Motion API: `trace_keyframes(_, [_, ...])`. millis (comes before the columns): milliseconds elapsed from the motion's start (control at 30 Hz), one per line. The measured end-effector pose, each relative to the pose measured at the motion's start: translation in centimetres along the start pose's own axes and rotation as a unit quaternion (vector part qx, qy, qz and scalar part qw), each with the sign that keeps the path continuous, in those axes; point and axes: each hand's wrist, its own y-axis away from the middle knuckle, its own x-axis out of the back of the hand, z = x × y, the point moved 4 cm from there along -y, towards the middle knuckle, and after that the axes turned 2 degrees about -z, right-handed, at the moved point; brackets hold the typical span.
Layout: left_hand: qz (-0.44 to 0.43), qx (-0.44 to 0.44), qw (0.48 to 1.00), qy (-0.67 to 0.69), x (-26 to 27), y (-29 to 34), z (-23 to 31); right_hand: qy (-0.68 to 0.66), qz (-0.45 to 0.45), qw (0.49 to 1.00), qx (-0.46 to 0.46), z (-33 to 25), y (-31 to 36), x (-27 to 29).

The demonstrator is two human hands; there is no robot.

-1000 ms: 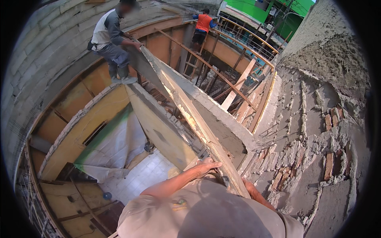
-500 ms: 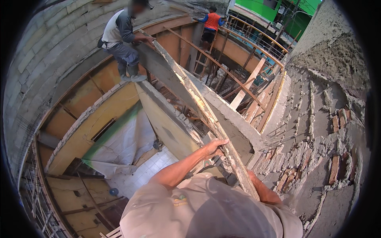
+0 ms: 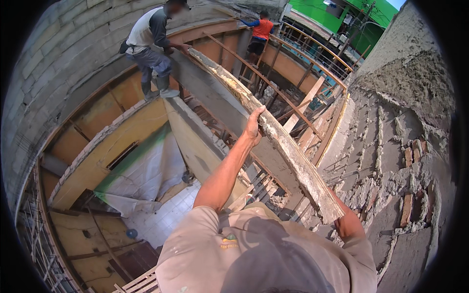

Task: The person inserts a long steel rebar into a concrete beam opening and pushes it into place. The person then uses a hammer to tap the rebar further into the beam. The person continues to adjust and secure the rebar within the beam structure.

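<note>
A long wooden plank [image 3: 289, 146] crusted with cement slants away from my chest toward the upper left. My left hand [image 3: 255, 126] is closed on its left edge about midway along, thumb over the top. At the near end, my right hand [image 3: 343, 215] grips the plank from the right side and beneath; its fingers are mostly hidden behind the wood. A co-worker [image 3: 149, 46] in rubber boots stands on a wall top and holds the far end with a hand.
Below the plank runs a grey concrete beam [image 3: 210, 93]. Rough mortar and broken brick [image 3: 386, 146] cover the right side. A yellow-walled room with a tiled floor [image 3: 168, 219] lies far below on the left. Another person in an orange vest [image 3: 262, 29] stands among timbers.
The plank has been lifted and turned, showing more of its broad face. My left hand has moved forward and up with it, arm straighter; my right hand has come out beside its near end.
</note>
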Motion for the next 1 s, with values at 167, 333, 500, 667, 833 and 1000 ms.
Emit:
trace_keyframes(167, [-0.026,-0.048,0.999,0.005,-3.6,-3.1,6.6,0.015,-0.040,0.993,0.114,-10.0,-2.6,-0.3])
trace_keyframes(333, [-0.058,-0.017,0.990,-0.127,-3.1,-2.9,12.2,0.020,-0.066,0.978,0.197,-19.7,-5.0,-2.5])
trace_keyframes(500, [0.167,-0.371,0.879,-0.249,-3.1,5.5,11.9,0.027,-0.126,0.984,0.123,-27.3,-4.5,-4.8])
trace_keyframes(667, [-0.048,-0.519,0.761,-0.386,-14.2,14.9,5.7,0.050,-0.136,0.969,0.200,-34.0,-4.4,-8.9])
trace_keyframes(833, [-0.122,-0.450,0.776,-0.425,-18.3,15.6,6.7,-0.003,-0.187,0.939,0.288,-39.1,-6.7,-11.5])
trace_keyframes(1000, [0.004,-0.526,0.677,-0.516,-17.7,13.7,11.5,-0.163,-0.283,0.881,0.343,-44.0,-7.6,-16.7])
